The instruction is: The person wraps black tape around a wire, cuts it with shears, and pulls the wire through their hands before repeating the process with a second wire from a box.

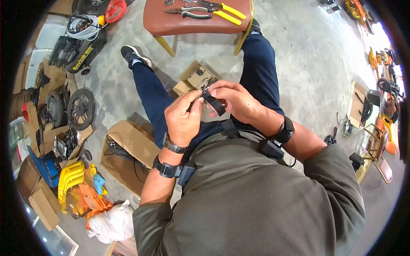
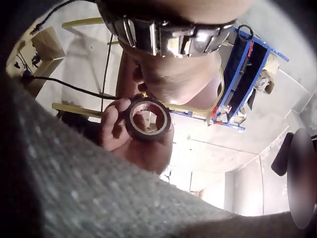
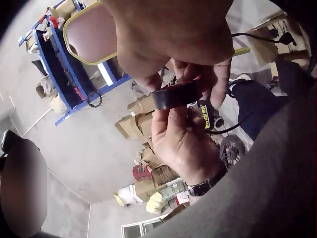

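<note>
Item: one roll of black tape, held between both hands above the lap, ring opening visible in the left wrist view. Left hand: thumb and index finger closed together in a pinch at the roll's upper end, the other fingers curled. Right hand: fingers bent round the roll's upper part, thumb and index finger nearly together; exact contact partly hidden. One thin black cable, running toward the hands in the left wrist view; its end at the fingers cannot be made out. Beyond the hands, on the floor: one small open cardboard box, between the legs. Farther forward: one brown padded stool, carrying yellow-handled pliers and black-and-grey-handled pliers. At the person's left: one larger open cardboard box, containing coiled black cables; beyond it, one spoked wheel.
</note>
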`<action>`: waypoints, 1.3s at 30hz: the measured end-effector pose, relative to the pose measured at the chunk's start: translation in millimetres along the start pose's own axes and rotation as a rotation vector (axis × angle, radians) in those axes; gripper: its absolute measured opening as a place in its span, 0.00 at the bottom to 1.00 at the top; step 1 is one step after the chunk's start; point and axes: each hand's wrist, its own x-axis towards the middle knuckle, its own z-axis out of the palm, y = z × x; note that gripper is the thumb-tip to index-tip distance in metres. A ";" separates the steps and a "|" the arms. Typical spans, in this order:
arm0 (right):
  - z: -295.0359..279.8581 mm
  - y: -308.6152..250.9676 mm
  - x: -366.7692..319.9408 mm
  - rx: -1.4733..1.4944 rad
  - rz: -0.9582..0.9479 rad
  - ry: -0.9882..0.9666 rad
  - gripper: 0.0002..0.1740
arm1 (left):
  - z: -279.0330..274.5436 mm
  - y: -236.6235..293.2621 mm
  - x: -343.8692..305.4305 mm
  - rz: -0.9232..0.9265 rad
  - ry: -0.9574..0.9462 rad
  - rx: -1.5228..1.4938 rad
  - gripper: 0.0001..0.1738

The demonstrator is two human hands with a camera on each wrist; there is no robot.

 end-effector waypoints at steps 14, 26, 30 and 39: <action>-3.3 13.1 9.5 -0.025 0.039 0.024 0.07 | 2.4 -6.7 -1.4 0.086 -0.042 0.117 0.17; 3.5 18.3 7.0 0.002 -0.005 0.004 0.09 | 7.7 -6.6 -8.3 0.029 0.035 0.106 0.20; 11.1 17.9 2.4 0.006 -0.011 0.009 0.09 | 7.9 -14.5 -12.6 -0.051 0.055 0.008 0.21; 0.4 32.8 11.7 -0.409 -0.061 -0.042 0.12 | -3.3 -16.2 -17.8 -0.517 0.083 -0.651 0.22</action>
